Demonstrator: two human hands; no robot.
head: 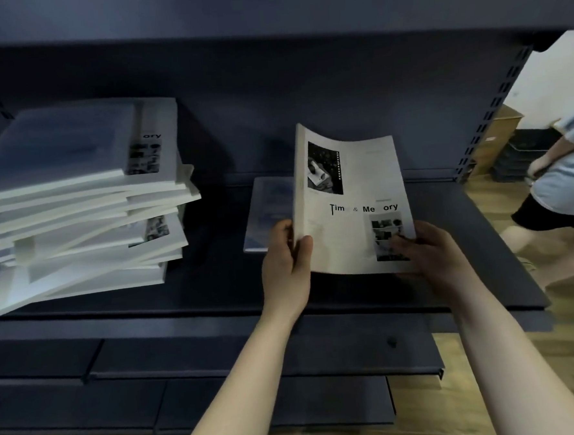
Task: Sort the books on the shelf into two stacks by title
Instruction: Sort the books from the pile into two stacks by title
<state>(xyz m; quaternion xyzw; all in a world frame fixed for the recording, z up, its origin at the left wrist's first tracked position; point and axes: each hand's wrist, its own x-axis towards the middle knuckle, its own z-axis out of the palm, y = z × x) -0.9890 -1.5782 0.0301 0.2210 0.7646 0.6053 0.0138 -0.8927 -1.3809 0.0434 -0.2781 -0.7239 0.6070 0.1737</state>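
You hold the "Time & Memory" book (351,200) above the shelf (216,289), left hand (286,257) and right hand (425,252) gripping its lower corners; one blue book (268,211) lies sorted; the mixed pile (79,203) remains.

One jumbled pile of books (77,210), number unclear; right of it, one white book (347,186), one blue book (268,211).

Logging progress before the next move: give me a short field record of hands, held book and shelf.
held book: white book, tilted up above the shelf
left hand: grips its lower left edge
right hand: grips its lower right corner
behind it: bluish book lying flat on the shelf
left of shelf: untidy pile of books
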